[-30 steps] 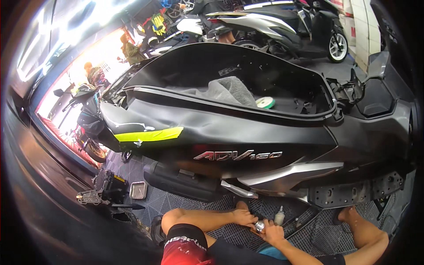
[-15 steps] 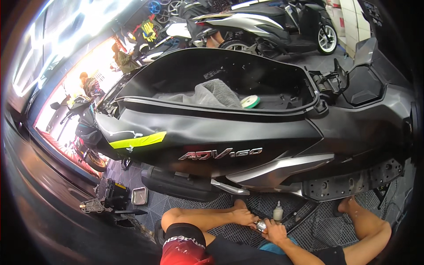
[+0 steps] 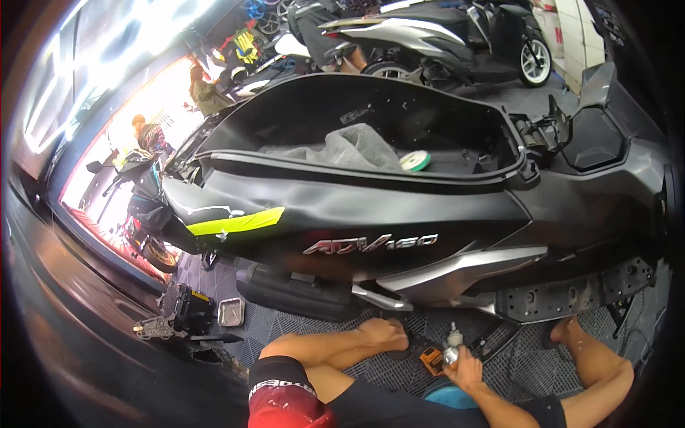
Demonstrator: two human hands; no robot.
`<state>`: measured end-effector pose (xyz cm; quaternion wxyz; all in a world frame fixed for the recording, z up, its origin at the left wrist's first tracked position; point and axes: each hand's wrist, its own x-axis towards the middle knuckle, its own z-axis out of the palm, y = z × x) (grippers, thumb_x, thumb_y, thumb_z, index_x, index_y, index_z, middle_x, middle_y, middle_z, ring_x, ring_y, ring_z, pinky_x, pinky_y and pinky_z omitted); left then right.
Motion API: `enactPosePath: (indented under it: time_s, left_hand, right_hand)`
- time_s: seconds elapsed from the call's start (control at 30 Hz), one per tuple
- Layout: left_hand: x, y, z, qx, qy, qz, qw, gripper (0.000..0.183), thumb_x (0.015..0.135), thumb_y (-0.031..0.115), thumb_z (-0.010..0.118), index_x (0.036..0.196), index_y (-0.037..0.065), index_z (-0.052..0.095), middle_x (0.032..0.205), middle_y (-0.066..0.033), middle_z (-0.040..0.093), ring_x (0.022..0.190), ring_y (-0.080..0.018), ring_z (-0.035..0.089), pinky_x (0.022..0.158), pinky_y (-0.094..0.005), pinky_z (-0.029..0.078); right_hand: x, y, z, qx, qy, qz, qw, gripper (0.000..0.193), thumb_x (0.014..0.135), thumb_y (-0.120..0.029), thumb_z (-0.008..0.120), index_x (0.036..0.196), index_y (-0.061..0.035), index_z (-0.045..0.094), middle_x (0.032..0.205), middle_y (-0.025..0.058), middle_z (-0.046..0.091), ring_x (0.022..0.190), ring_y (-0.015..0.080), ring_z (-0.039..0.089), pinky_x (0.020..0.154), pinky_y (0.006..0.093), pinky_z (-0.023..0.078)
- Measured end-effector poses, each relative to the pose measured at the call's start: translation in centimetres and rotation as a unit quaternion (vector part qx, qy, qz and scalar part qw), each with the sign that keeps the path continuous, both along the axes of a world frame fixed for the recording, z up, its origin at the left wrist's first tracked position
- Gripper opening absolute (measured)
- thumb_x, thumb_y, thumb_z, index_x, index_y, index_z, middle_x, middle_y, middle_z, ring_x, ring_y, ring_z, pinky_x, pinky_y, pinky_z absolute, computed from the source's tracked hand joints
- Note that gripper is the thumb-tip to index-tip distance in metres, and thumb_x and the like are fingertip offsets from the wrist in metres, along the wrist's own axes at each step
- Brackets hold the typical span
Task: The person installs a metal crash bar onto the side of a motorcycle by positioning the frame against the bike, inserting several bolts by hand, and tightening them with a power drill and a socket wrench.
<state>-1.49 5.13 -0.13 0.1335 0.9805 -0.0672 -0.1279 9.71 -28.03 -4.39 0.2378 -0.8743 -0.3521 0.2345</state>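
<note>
Right grip [image 3: 467,369], in the head view, is clamped on a silver-and-orange tool [image 3: 431,360], whose orange part juts out at its left; left grip [image 3: 382,331] lies farther left, beside a sandalled foot [image 3: 401,345], its state I cannot tell. Raised silver lettering [image 3: 371,245] marks the dark scooter [image 3: 385,210]; white lettering [image 3: 284,386] crosses the red-and-black sleeve [image 3: 282,412].

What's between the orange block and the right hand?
In the head view, a rounded silver piece sits between the orange block and the right hand, which touches it.
</note>
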Motion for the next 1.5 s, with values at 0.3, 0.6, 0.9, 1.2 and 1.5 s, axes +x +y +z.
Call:
enactPosePath:
  time_s: [0.3,0.6,0.9,1.2,1.5]
  left_hand:
    - [4.7,-12.2,1.4,-0.104,0.502,-0.129,0.849,0.038,0.101,0.031,0.051,0.096,-0.001,0.071,0.087,-0.0219,0.071,0.082,-0.0333,0.07,0.072,-0.0475,0.055]
    - [8.3,-13.7,-1.6,-0.573,0.187,-0.187,0.775,0.019,0.09,0.014,0.055,0.098,0.003,0.069,0.079,-0.0134,0.07,0.068,-0.0249,0.071,0.053,-0.0392,0.056]
    - [13.9,-22.3,-5.9,-0.003,0.196,0.104,0.975,0.063,0.093,0.056,0.056,0.112,-0.002,0.073,0.112,-0.0289,0.071,0.109,-0.0436,0.068,0.096,-0.0493,0.053]
    - [12.7,-27.3,-8.5,0.08,0.148,0.155,0.973,0.062,0.091,0.059,0.063,0.098,-0.001,0.077,0.101,-0.0232,0.075,0.098,-0.0379,0.073,0.087,-0.0476,0.057]
    - [12.9,-26.8,-24.5,-0.332,0.234,0.559,0.723,0.058,0.084,0.037,0.082,0.108,-0.014,0.069,0.09,-0.0221,0.075,0.078,-0.0331,0.072,0.07,-0.0438,0.055]
  right_hand:
    - [-6.2,4.8,-3.5,-0.075,0.058,0.099,0.991,0.083,0.078,-0.042,0.081,0.14,-0.006,0.04,0.128,0.0222,0.055,0.104,0.0399,0.068,0.084,0.0511,0.057]
    - [2.9,-1.1,6.2,0.05,0.191,0.291,0.936,0.055,0.097,-0.058,0.055,0.119,-0.0108,0.073,0.119,0.0152,0.073,0.111,0.0313,0.068,0.096,0.0405,0.052]
    - [29.4,-32.7,16.0,-0.539,0.176,-0.033,0.823,0.04,0.092,-0.036,0.059,0.111,-0.005,0.076,0.114,0.0186,0.073,0.103,0.0311,0.071,0.087,0.045,0.055]
    - [32.6,-42.7,10.1,0.129,0.266,-0.598,0.745,0.101,0.088,-0.082,0.047,0.158,-0.0105,0.037,0.152,0.0311,0.044,0.132,0.0487,0.052,0.102,0.065,0.046]
    - [32.3,-42.7,3.1,0.378,0.101,-0.618,0.682,0.068,0.077,-0.002,0.063,0.142,0.0025,0.045,0.096,0.0168,0.066,0.074,0.0236,0.064,0.063,0.0379,0.053]
